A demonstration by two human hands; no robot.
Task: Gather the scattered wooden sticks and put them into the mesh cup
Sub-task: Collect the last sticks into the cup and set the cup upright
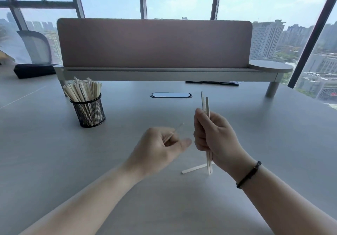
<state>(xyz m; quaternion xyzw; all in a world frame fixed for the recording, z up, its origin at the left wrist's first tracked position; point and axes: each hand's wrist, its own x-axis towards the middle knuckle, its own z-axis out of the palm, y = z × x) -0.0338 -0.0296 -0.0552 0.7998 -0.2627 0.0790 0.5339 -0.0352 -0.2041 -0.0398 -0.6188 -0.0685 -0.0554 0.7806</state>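
One loose stick (194, 168) lies flat on the table (54, 152), near you, just under your right wrist. Your right hand (212, 134) is fisted around a small bundle of sticks (205, 101) held upright, lower ends touching or almost touching the table right at the loose stick. Your left hand (160, 145) is curled and pinches one thin stick (177, 128); it's blurred, tip pointing up and away. The mesh cup (89, 111) stands far left, well apart from both hands, already packed with sticks fanning out above the rim.

Risks, my read: the bundle isn't even, one stick rides higher, so a loose grip could let one slide out the bottom. The cup is crowded; pushing more in at an angle could catch the fanned tops, flick some out or tip the cup. The pinched stick is held near its end and could twist free if you swing fast. Don't forget the flat stick; your wrist half hides it.

Room: open table between the hands and the cup, nothing in the path. Raised shelf (164, 74) with its leg sits just behind the cup, so come in from above or the front. Table's edges are out of view near you.
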